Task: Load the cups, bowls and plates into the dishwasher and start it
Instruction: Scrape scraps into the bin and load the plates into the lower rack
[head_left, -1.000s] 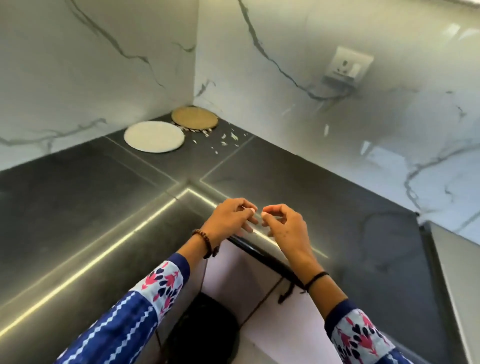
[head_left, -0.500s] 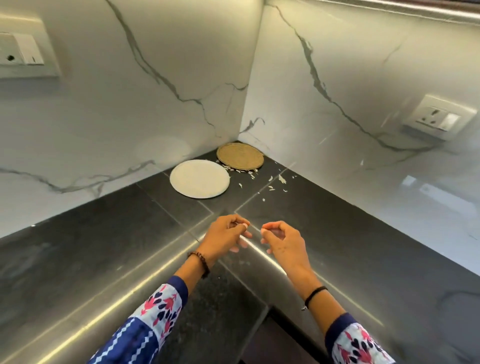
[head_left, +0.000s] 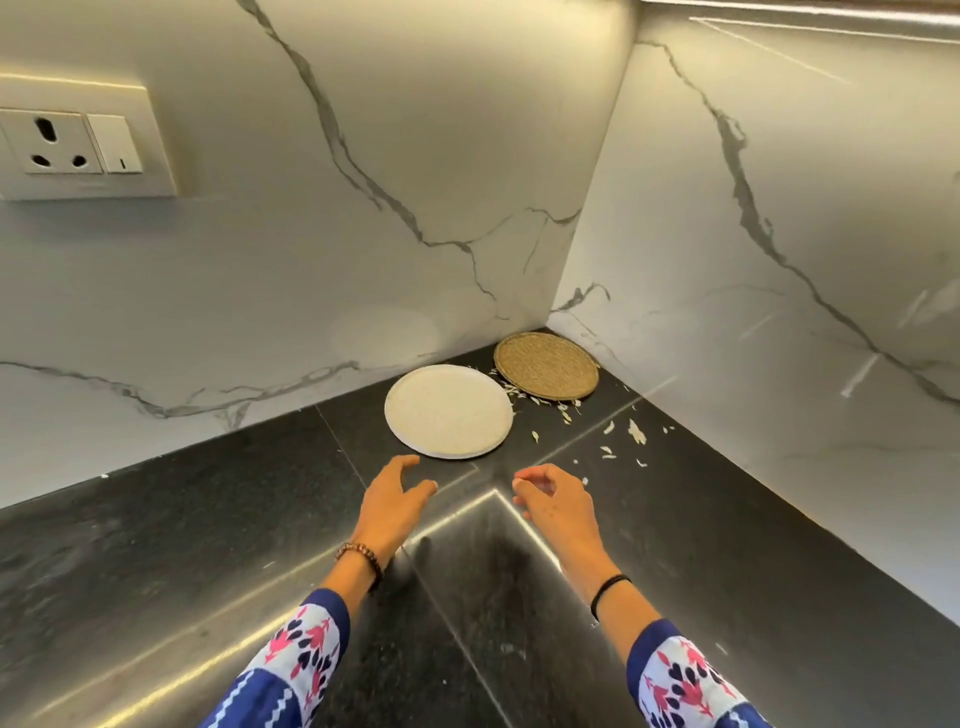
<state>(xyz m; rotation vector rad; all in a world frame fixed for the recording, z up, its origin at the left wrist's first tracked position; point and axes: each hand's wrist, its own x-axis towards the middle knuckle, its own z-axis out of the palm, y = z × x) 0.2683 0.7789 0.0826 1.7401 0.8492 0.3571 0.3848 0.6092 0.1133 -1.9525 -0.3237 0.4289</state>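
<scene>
Reaching for: white plate (head_left: 449, 410), the only task item in view; no cups, bowls or dishwasher show.
Plate position: flat on the dark countertop (head_left: 208, 519), just beyond the fingertips of the left hand (head_left: 395, 499) and ahead-left of the right hand (head_left: 553, 501); not touched by either.
Left hand: fingers and thumb spread and relaxed, holding nothing, poised above the counter just short of the plate's near rim.
Right hand: fingers loosely curled and drooping, nothing visible in its grasp, near the left hand and a little farther from the plate.
Plate build: round, shallow, with a low raised rim and a matte, speckled face; looks like ceramic or stoneware, so probably stiff, moderately heavy and breakable if knocked on the stone.
Plate surface: appears dry and bare, so likely not slippery.
Hold point (judgement): the near rim, thumb on top and fingers slid beneath. Because it lies flush on the counter, tipping or sliding that edge first should open a gap for the fingers.
Second hand (judgement): the right hand could steady the rim on its own side.
Hazard: hard counter and marble wall (head_left: 363, 234) close behind the plate, so chipping is possible if it is dragged or dropped.
Neighbour: woven mat (head_left: 545, 366), beyond the plate in the corner, farthest from both hands, its edge near the plate's far side.
Debris: pale flakes (head_left: 634, 431) scattered ahead of the right hand, between it and the mat.
Fixture: wall socket (head_left: 67, 148), high and far to the left of the left hand.
</scene>
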